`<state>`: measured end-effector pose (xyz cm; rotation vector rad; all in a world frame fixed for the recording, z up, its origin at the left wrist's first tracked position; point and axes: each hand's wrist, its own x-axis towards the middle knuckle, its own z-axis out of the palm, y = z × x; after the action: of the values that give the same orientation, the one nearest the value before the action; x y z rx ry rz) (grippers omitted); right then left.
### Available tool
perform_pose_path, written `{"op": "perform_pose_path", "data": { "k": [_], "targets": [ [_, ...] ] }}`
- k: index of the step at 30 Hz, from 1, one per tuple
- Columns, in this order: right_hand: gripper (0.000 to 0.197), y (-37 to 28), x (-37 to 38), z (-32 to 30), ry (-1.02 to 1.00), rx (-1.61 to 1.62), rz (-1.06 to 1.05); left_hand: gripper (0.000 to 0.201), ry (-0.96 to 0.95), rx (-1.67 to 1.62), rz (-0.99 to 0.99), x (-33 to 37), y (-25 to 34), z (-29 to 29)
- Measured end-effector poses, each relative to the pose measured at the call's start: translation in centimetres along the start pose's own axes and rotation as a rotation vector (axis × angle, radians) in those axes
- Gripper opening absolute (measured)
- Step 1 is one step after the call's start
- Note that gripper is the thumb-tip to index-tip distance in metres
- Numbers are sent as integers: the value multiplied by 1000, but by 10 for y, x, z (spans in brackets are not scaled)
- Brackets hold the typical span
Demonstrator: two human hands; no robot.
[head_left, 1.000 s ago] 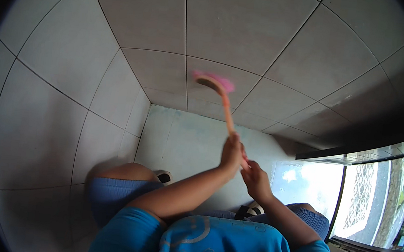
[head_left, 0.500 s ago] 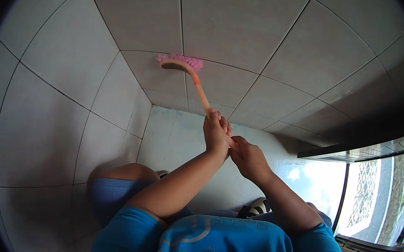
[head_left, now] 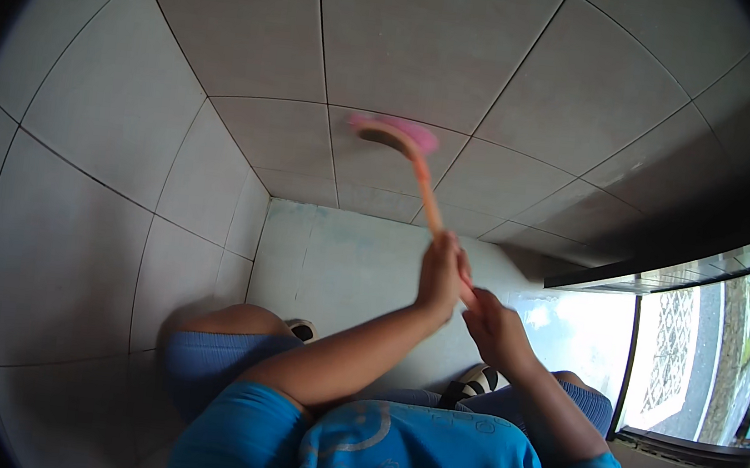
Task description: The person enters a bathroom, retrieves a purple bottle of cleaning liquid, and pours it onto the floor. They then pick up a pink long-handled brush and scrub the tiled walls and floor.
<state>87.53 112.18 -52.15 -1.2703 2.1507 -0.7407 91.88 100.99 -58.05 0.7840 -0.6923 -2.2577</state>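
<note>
Both of my hands grip a long-handled scrub brush (head_left: 387,138) with an orange-pink handle, a curved head and pink bristles. The bristles face the tiled wall (head_left: 413,46) ahead, close to a horizontal grout line, and motion blurs them; whether they touch it I cannot tell. My left hand (head_left: 442,278) is wrapped round the handle partway down. Lower, near the handle's end, my right hand (head_left: 497,329) is closed round it too. The handle leans up and to the left from my hands.
On the left a second tiled wall (head_left: 73,239) meets the one ahead in a corner. Below lies a pale floor (head_left: 364,251), with my sandalled feet on it. A dark ledge (head_left: 627,274) juts out at right, beside a bright doorway (head_left: 682,358) with a patterned panel beyond.
The brush has swept right along the wall, its head shifting from left of the vertical grout line to right of it. Both hands have moved right and slightly down with it.
</note>
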Motion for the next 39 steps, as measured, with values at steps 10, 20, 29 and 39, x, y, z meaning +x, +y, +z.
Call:
{"op": "perform_pose_path", "data": {
  "k": [10, 20, 29, 39],
  "targets": [
    [31, 8, 11, 12, -29, 119, 8, 25, 91, 179, 19, 5, 14, -6],
    [21, 88, -25, 74, 347, 347, 136, 31, -171, 796, 99, -1, -42, 3],
    [37, 145, 40, 155, 268, 1054, 65, 38, -447, 427, 37, 35, -71, -52],
    [38, 216, 6, 225, 170, 1046, 439, 41, -225, 558, -557, 47, -150, -126]
  ]
}}
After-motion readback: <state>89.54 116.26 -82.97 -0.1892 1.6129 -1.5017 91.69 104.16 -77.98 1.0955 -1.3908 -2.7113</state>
